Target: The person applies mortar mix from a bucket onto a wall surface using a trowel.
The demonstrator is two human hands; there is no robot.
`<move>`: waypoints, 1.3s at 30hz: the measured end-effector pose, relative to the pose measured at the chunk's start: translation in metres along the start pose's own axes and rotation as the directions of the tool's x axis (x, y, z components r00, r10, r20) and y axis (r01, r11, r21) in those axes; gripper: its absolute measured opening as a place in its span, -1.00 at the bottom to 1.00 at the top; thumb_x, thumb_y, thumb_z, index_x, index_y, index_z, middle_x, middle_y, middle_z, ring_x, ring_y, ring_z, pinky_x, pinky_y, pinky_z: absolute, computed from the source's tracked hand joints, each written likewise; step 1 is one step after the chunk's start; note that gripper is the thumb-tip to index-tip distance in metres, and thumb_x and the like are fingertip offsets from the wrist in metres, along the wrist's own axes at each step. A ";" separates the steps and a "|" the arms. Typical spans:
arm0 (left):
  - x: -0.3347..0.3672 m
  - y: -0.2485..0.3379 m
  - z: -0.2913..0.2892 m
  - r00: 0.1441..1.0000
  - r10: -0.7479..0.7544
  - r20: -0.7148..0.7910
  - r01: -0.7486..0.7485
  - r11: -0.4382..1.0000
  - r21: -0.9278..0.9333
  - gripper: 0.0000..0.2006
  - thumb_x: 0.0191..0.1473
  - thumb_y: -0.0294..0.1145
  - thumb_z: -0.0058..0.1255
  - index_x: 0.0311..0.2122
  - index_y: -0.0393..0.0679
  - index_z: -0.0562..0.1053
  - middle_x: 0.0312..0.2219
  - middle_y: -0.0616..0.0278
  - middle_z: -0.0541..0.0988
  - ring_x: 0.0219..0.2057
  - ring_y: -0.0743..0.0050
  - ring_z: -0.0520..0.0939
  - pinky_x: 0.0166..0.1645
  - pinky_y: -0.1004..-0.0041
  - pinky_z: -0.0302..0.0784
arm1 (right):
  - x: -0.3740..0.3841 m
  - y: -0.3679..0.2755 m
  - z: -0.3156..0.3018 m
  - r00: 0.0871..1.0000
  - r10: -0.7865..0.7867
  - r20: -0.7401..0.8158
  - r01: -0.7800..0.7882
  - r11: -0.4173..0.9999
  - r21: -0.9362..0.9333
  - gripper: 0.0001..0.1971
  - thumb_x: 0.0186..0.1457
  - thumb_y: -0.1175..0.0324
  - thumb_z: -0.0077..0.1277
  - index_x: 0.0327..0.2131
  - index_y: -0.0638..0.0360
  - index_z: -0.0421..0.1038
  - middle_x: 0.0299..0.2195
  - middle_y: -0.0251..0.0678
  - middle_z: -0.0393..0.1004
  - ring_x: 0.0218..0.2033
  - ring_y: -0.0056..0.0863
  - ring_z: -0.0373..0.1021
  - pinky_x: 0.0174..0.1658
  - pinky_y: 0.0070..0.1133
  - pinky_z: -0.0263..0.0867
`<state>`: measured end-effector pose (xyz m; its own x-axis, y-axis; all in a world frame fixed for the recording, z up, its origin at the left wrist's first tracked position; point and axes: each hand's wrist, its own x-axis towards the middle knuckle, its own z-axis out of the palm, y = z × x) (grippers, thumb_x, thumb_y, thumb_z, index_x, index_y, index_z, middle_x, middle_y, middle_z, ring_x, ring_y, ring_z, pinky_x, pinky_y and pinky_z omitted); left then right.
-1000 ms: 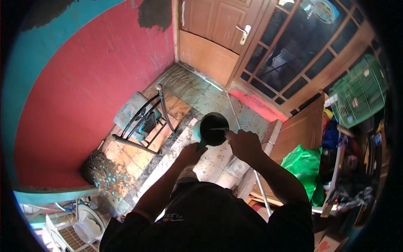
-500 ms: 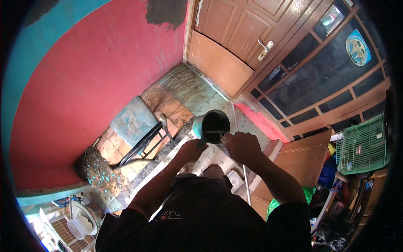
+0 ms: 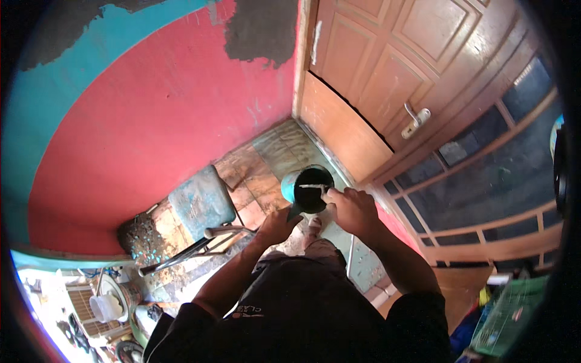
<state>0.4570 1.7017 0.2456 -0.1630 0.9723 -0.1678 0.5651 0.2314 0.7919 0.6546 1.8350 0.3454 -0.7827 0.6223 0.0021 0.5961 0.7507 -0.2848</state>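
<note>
My left hand (image 3: 278, 226) is closed round the dark green handle of a round teal dipper (image 3: 289, 187). The dipper's wide mouth faces up and its inside looks dark. In my right hand (image 3: 353, 210) is a scraper (image 3: 311, 186), its thin, light-edged blade lying across the dipper's mouth. My fingers hide most of the scraper's handle. Both hands are out in front of my body, above the tiled floor.
A worn chair (image 3: 201, 199) stands left, beside debris (image 3: 142, 242). Ahead, the pink and teal wall (image 3: 163, 115) bears dark grey patches (image 3: 260, 30) and meets a brown door (image 3: 369, 78). Windows (image 3: 484, 199) and a green wire cage (image 3: 508, 317) are at right.
My view has shifted, bringing more of the wall and door into sight. The scraper's blade shows more plainly over the dipper's mouth. Both hands keep their hold.
</note>
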 end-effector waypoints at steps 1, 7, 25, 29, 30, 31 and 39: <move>0.014 0.006 -0.001 0.995 -0.102 0.011 0.102 0.995 0.018 -0.59 0.27 -0.06 0.03 -0.15 -0.30 0.51 -0.36 -0.20 0.62 -0.28 -0.16 0.67 -0.21 0.05 0.51 | 0.010 0.014 -0.001 1.000 0.022 -0.017 -0.023 0.997 -0.073 -0.80 0.10 0.22 0.10 -0.22 0.02 0.50 -0.47 -0.08 0.53 -0.41 0.00 0.53 -0.35 -0.16 0.41; 0.053 0.036 -0.003 0.978 -0.179 -0.110 0.172 0.983 -0.068 -0.60 0.26 -0.08 0.06 -0.18 -0.31 0.51 -0.38 -0.22 0.61 -0.29 -0.17 0.66 -0.20 0.05 0.51 | 0.054 0.056 -0.059 0.962 -0.231 0.144 0.229 0.973 0.034 -0.83 0.17 0.37 0.01 -0.18 0.15 0.48 -0.52 -0.03 0.55 -0.45 -0.07 0.57 -0.42 -0.24 0.45; 0.127 0.034 0.003 0.916 -0.168 -0.364 0.118 0.980 -0.158 -0.65 0.22 -0.13 0.11 -0.22 -0.30 0.52 -0.28 -0.31 0.56 -0.15 -0.38 0.57 -0.10 -0.01 0.48 | 0.174 0.086 -0.063 0.936 -0.340 0.088 0.340 0.940 0.010 -0.85 0.15 0.35 0.06 -0.20 0.10 0.49 -0.51 -0.05 0.55 -0.45 0.01 0.55 -0.40 -0.15 0.42; 0.153 -0.009 0.000 0.923 -0.118 -0.366 0.011 0.960 -0.281 -0.63 0.23 -0.10 0.08 -0.26 -0.30 0.53 -0.39 -0.23 0.58 -0.19 -0.32 0.59 -0.14 -0.01 0.47 | 0.192 0.082 -0.082 0.907 -0.363 0.215 0.384 0.921 -0.060 -0.83 0.10 0.32 0.11 -0.22 0.07 0.52 -0.45 -0.02 0.57 -0.40 -0.02 0.55 -0.32 -0.17 0.44; 0.161 -0.007 -0.006 0.922 -0.113 -0.370 0.000 0.957 -0.292 -0.63 0.23 -0.10 0.08 -0.26 -0.30 0.53 -0.39 -0.23 0.58 -0.19 -0.32 0.59 -0.14 -0.01 0.47 | 0.203 0.085 -0.088 0.912 -0.361 0.196 0.379 0.923 -0.062 -0.86 0.12 0.36 0.06 -0.25 0.13 0.51 -0.48 0.00 0.56 -0.42 -0.01 0.56 -0.33 -0.18 0.45; 0.164 0.005 -0.019 0.922 -0.125 -0.366 0.039 0.971 -0.236 -0.62 0.23 -0.08 0.07 -0.26 -0.30 0.53 -0.39 -0.23 0.59 -0.20 -0.31 0.60 -0.13 0.00 0.47 | 0.214 0.084 -0.095 0.920 -0.338 0.197 0.362 0.926 -0.101 -0.85 0.12 0.37 0.04 -0.23 0.12 0.50 -0.45 0.00 0.56 -0.41 0.01 0.55 -0.32 -0.18 0.45; 0.207 -0.015 -0.088 0.910 -0.244 -0.336 0.147 0.946 -0.289 -0.53 0.22 0.01 0.05 -0.24 -0.35 0.52 -0.36 -0.31 0.60 -0.21 -0.34 0.61 -0.11 -0.01 0.50 | 0.297 0.060 -0.097 0.885 -0.393 0.251 0.441 0.880 -0.175 -0.79 0.13 0.32 0.07 -0.15 0.04 0.49 -0.44 0.00 0.56 -0.41 0.03 0.55 -0.32 -0.13 0.43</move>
<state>0.3438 1.8970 0.2505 -0.5580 0.8165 -0.1481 0.2769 0.3514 0.8943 0.4752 2.0869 0.4222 -0.9716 0.1997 -0.1272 0.2110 0.9740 -0.0823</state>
